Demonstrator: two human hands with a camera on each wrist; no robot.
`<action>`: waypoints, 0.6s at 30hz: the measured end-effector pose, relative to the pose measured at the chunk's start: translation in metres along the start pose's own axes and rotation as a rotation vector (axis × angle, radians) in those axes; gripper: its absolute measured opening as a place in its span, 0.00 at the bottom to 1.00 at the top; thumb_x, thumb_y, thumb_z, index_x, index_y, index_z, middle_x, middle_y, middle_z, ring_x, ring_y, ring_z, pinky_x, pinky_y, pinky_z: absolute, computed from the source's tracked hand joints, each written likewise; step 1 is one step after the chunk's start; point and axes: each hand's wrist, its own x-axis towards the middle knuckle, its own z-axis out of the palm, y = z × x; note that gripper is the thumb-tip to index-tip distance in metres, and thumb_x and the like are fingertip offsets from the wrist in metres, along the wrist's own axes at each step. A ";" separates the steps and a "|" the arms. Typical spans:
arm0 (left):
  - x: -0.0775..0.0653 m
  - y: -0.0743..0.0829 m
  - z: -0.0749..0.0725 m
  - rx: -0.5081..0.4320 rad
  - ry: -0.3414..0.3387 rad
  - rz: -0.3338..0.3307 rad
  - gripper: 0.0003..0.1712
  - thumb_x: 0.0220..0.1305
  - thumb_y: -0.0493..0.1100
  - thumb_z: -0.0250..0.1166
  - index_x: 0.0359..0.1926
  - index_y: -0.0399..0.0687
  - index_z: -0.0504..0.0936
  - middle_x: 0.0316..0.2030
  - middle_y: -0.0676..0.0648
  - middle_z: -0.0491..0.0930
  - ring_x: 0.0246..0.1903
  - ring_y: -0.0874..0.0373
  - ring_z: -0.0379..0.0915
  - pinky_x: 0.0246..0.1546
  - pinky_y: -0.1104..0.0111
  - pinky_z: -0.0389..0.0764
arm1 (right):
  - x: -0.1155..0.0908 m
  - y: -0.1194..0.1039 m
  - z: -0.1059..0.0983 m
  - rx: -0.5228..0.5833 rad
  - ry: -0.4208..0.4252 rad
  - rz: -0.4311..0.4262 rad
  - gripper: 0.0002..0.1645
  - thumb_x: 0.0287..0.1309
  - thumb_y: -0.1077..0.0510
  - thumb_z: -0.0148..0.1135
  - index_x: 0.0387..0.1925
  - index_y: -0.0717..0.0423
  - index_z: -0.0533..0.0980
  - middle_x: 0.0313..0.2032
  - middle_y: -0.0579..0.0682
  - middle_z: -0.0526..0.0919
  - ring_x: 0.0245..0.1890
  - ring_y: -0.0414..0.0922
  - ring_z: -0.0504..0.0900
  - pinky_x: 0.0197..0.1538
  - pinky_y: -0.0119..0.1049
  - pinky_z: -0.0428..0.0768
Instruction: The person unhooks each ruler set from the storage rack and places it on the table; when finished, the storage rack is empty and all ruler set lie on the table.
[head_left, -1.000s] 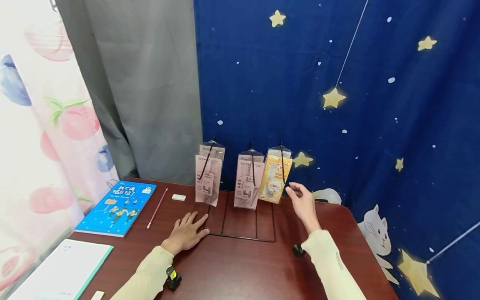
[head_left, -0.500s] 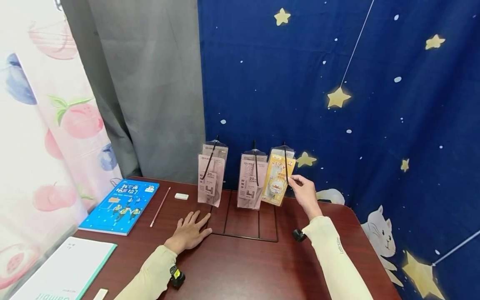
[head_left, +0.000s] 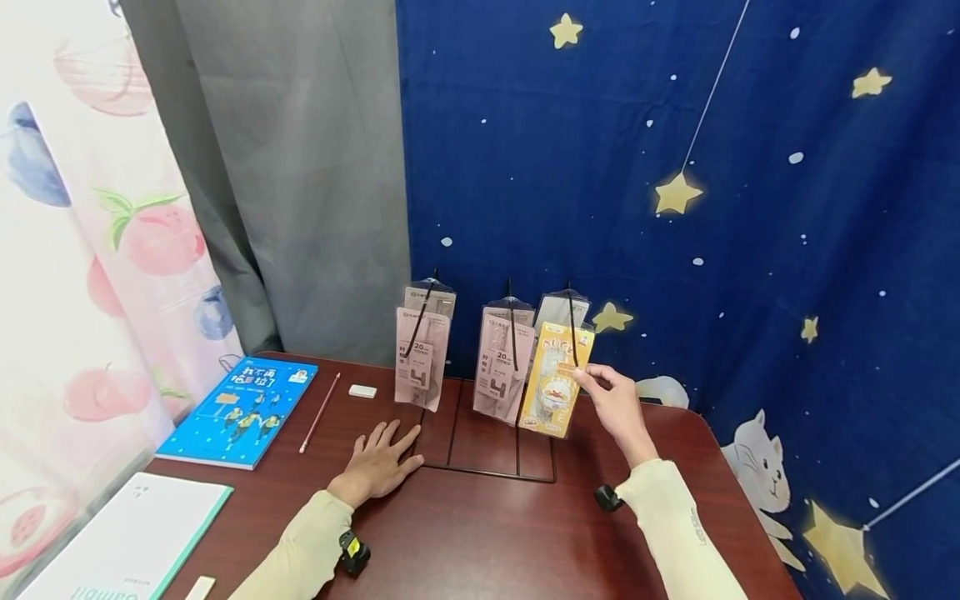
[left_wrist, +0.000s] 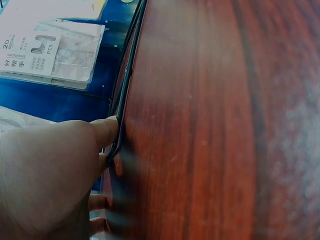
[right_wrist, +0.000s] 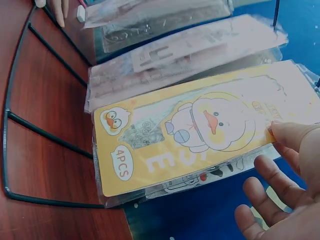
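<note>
My right hand (head_left: 618,408) pinches the right edge of a yellow duck-printed ruler set packet (head_left: 557,383) between thumb and forefinger. In the right wrist view the other fingers (right_wrist: 270,197) are spread off the yellow packet. This packet hangs at the rack's right hook, in front of a paler packet (head_left: 566,310). Two pink ruler set packets (head_left: 422,354) (head_left: 501,367) hang in front on the other hooks. With fingers spread, my left hand (head_left: 377,468) rests on the table at the left front corner of the black wire rack (head_left: 487,474); its thumb touches the wire in the left wrist view.
On the left of the brown table (head_left: 480,542) lie a blue book (head_left: 240,412), a white notebook (head_left: 127,533), a pencil (head_left: 320,412) and a white eraser (head_left: 363,391). Another small white piece (head_left: 200,588) lies at the front. Curtains stand behind.
My right hand moved left to the yellow packet, took hold of its edge and drew it forward and down from the packet behind. The left hand stayed in place.
</note>
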 end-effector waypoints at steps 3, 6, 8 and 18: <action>0.001 0.001 -0.001 0.004 -0.005 0.001 0.35 0.79 0.58 0.53 0.79 0.50 0.64 0.77 0.31 0.58 0.78 0.30 0.49 0.72 0.30 0.52 | -0.009 0.000 -0.005 -0.019 0.001 -0.001 0.28 0.67 0.39 0.67 0.55 0.56 0.84 0.62 0.56 0.83 0.60 0.48 0.82 0.58 0.34 0.79; 0.001 0.001 -0.001 0.007 -0.005 0.000 0.35 0.79 0.58 0.53 0.79 0.51 0.64 0.78 0.31 0.58 0.78 0.31 0.49 0.72 0.30 0.52 | -0.019 -0.002 -0.009 -0.045 0.010 -0.014 0.27 0.67 0.40 0.68 0.54 0.56 0.84 0.63 0.56 0.83 0.60 0.50 0.81 0.58 0.35 0.78; 0.001 0.001 -0.001 0.011 -0.005 0.001 0.35 0.80 0.58 0.53 0.79 0.51 0.64 0.78 0.32 0.58 0.78 0.31 0.49 0.72 0.30 0.52 | -0.025 -0.003 -0.011 -0.060 0.010 -0.023 0.26 0.67 0.40 0.68 0.53 0.56 0.85 0.63 0.56 0.82 0.62 0.51 0.81 0.59 0.36 0.78; 0.000 0.003 -0.001 0.019 -0.003 -0.005 0.34 0.80 0.57 0.53 0.79 0.51 0.64 0.77 0.31 0.58 0.78 0.31 0.49 0.72 0.31 0.53 | -0.055 -0.008 -0.018 -0.063 -0.028 -0.012 0.24 0.66 0.41 0.70 0.52 0.54 0.86 0.61 0.54 0.84 0.62 0.49 0.81 0.53 0.24 0.77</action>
